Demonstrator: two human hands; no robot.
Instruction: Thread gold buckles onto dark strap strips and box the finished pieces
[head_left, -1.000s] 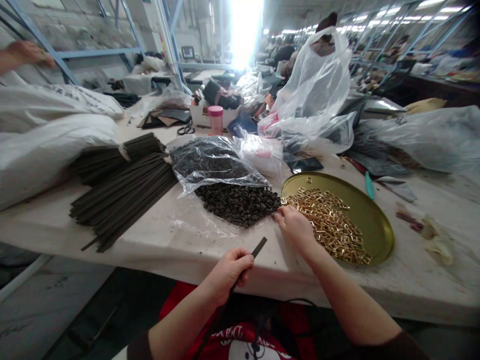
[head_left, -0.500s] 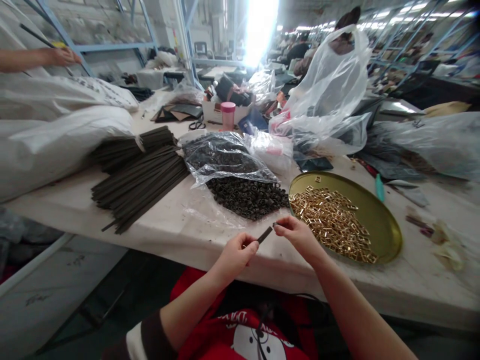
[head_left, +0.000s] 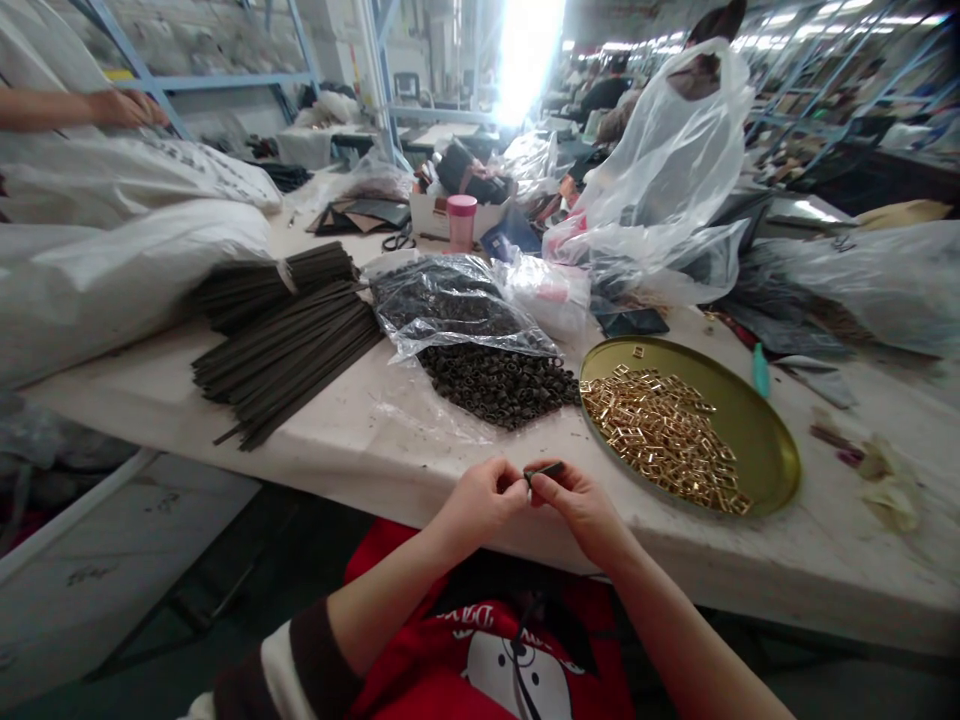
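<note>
At the near edge of the desk [head_left: 322, 450], both hands meet over the lap. The left hand [head_left: 480, 500] pinches the end of a thin dark strip [head_left: 545, 468] between thumb and fingers, and the right hand [head_left: 577, 505] pinches the same end from the other side; something small sits between the fingertips, too small to tell. The strip's end pokes out just above the knuckles, over the desk edge, and the rest of it is hidden behind the hands.

The main risk, as I judge it, is a slip. The grip is only by fingertips on a narrow, limp piece, so a small twist could let the strip or the small part drop into the lap or to the floor below.

Just beyond the hands lies a heap of small dark loops [head_left: 499, 382] spilling from a clear bag [head_left: 450, 305], and to the right a round gold tray [head_left: 757, 440] holds a pile of gold buckles [head_left: 664, 435]. The tray's near rim is close to the desk edge, so a careless sweep of the right forearm could knock it and scatter the buckles. A bundle of long dark strips [head_left: 289, 355] lies further left, well apart. Another person's hand [head_left: 124, 108] works at the far left over white sacks [head_left: 127, 255].
</note>
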